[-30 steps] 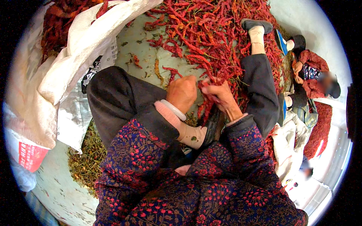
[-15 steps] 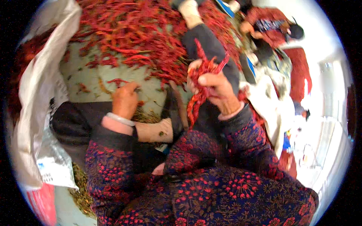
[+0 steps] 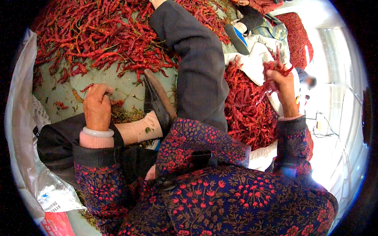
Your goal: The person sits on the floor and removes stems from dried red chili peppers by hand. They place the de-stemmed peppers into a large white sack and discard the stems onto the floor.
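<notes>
Far out to my right, my right hand (image 3: 278, 80) is closed on a loose bunch of dried red chillies (image 3: 275, 63), held over a white sack with a heap of chillies (image 3: 248, 110) in it or on it. My left hand (image 3: 98, 103), a white bangle at its wrist, is low by the floor beside my bent leg, fingers curled; what they hold, if anything, is unclear. A wide pile of red chillies (image 3: 98, 31) lies ahead of both hands, with a few loose pods and stems near my left fingers.
My stretched leg (image 3: 197, 67) and shoe (image 3: 159, 94) lie between the hands. A tall pale sack (image 3: 21, 118) stands at left. Another person (image 3: 248, 23) sits at upper right with blue shoes, another (image 3: 305, 78) farther back, near more red chillies (image 3: 297, 35) and a bright wall.
My right hand has carried the bunch of chillies out to the right over the sack. My left hand has moved left, away from it. The view has swung toward the right.
</notes>
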Demonstrator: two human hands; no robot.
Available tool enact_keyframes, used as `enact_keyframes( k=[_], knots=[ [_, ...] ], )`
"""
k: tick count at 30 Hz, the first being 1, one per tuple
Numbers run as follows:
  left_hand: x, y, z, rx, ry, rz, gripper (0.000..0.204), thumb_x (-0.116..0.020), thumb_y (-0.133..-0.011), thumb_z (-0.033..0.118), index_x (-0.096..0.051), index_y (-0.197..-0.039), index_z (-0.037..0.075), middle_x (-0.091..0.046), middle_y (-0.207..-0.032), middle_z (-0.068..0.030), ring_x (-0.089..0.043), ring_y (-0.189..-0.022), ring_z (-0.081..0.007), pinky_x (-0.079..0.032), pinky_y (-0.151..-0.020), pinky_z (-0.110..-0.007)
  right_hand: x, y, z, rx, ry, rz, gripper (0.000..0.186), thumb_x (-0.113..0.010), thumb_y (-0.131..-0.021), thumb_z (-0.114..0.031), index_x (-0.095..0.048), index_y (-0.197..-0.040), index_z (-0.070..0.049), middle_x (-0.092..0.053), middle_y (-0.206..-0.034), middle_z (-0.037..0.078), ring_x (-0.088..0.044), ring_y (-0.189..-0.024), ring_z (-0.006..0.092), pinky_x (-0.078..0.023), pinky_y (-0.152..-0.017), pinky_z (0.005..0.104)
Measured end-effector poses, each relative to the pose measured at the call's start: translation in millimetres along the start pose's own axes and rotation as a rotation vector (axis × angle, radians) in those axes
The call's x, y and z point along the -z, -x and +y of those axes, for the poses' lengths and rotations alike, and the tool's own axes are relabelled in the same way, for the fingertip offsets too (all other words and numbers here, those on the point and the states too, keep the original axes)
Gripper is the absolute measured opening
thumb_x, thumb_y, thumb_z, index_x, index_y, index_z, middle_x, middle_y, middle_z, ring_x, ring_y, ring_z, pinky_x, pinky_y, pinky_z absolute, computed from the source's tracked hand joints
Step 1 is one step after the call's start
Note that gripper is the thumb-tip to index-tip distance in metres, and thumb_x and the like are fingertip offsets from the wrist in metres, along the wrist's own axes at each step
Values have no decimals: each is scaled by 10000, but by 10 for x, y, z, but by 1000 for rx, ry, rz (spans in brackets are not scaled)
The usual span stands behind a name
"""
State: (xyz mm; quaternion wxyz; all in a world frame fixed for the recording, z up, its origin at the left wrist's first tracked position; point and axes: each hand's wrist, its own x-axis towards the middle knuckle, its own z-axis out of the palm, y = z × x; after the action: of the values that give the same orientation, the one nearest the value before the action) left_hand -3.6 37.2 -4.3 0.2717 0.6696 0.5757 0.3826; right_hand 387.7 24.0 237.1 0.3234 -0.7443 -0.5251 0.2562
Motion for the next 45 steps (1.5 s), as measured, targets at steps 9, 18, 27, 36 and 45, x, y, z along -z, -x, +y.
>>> enact_keyframes(
  k=[9,18,27,36,45],
  knots=[
    [-64,30,-5,-58,-18,116,140,-475,-664,-15,-582,-734,44,-576,-772,-143,-556,-748,-332,-444,-652,-413,607,413,1653,350,1167,12,548,-575,-762,-60,-387,-1274,-96,-471,-1195,182,-463,-1076,344,-378,-906,367],
    [-255,200,377,-158,-116,-133,99,-531,-648,53,-588,-729,54,-567,-732,-131,-571,-711,-327,-467,-638,-422,632,631,2384,194,980,-65,704,-564,-762,-47,-203,-1366,-30,-232,-1405,175,-214,-1296,318,-159,-1073,368],
    [-392,346,407,-271,-160,-329,96,-554,-623,102,-592,-705,67,-565,-754,-88,-530,-796,-285,-451,-696,-392,1044,66,1409,-502,427,-555,862,-767,-600,-43,-304,-1326,-19,-278,-1381,139,-366,-1198,228,-439,-889,341],
    [-483,307,410,-197,-179,-457,117,-546,-649,105,-608,-743,71,-593,-757,-129,-574,-795,-310,-459,-686,-432,319,-878,205,217,668,-344,123,-564,-781,-129,-579,-810,-10,-571,-718,-7,-496,-589,82,-391,-525,240],
    [-467,361,226,-162,-166,-423,133,-515,-694,122,-616,-764,69,-623,-762,-142,-606,-742,-321,-480,-655,-448,-3325,-477,-584,285,269,-1168,217,-606,-808,-229,-594,-744,-23,-519,-587,-9,-473,-515,66,-367,-456,225]
  ],
)
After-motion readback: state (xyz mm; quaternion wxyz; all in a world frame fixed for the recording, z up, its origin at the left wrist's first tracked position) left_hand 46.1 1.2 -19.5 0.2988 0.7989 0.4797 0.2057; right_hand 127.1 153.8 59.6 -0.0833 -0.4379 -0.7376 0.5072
